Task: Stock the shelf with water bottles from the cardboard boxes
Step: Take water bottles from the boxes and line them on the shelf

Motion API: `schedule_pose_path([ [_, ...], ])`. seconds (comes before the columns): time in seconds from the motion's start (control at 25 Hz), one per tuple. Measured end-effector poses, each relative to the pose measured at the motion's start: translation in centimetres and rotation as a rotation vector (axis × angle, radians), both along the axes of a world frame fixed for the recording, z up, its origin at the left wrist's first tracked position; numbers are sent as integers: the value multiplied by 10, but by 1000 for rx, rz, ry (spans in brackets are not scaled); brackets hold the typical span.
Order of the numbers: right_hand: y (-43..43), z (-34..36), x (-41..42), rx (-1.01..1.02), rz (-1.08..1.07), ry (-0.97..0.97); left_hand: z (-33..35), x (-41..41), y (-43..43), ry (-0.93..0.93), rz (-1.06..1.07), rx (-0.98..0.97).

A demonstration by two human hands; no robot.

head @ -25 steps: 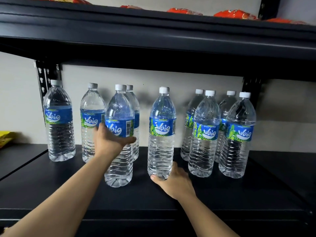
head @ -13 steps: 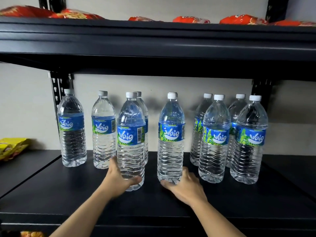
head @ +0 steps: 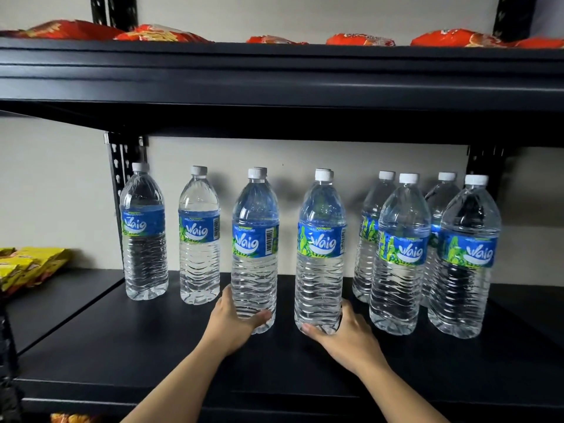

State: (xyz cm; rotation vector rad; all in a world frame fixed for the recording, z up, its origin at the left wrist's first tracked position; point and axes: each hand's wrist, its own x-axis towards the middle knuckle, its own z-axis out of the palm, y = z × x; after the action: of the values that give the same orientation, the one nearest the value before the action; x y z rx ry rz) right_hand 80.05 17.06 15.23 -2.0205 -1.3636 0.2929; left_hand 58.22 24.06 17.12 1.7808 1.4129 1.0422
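As both your arms are reaching onto the black shelf (head: 146, 349), your left hand (head: 233, 323) is wrapping the base of a water bottle (head: 254, 257), thumb curling across its near side and fingers going round its left. Your right hand (head: 346, 337) is gripping the next bottle (head: 320, 257) just to the right, thumb hooking along its near bottom edge, fingers curling round its right side. Both bottles are standing upright in the middle of the shelf with a gap showing between them, and a second cap is peeking out right behind each one. Two more bottles (head: 199, 239) are standing farther back on the left, and a group of four (head: 399, 257) is clustering on the right. Yellow packets (head: 27, 267) are lying at the far left, and red packets (head: 161, 33) are sitting on the upper shelf (head: 274, 74).
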Motion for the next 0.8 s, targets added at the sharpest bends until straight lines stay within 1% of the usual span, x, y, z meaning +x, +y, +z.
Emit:
schedule_pose_path([
  [0.16,0,1,0,-14,6,19,-6,1,-3,12,11,0],
  [0.32,1,-1,0,-9,8,-1,-11,1,-7,92,35,50],
  [0.6,2,-3,0,11,8,-38,-16,1,-5,74,97,73],
  [0.8,5,-4,1,11,-10,-33,-14,1,-8,65,90,124],
])
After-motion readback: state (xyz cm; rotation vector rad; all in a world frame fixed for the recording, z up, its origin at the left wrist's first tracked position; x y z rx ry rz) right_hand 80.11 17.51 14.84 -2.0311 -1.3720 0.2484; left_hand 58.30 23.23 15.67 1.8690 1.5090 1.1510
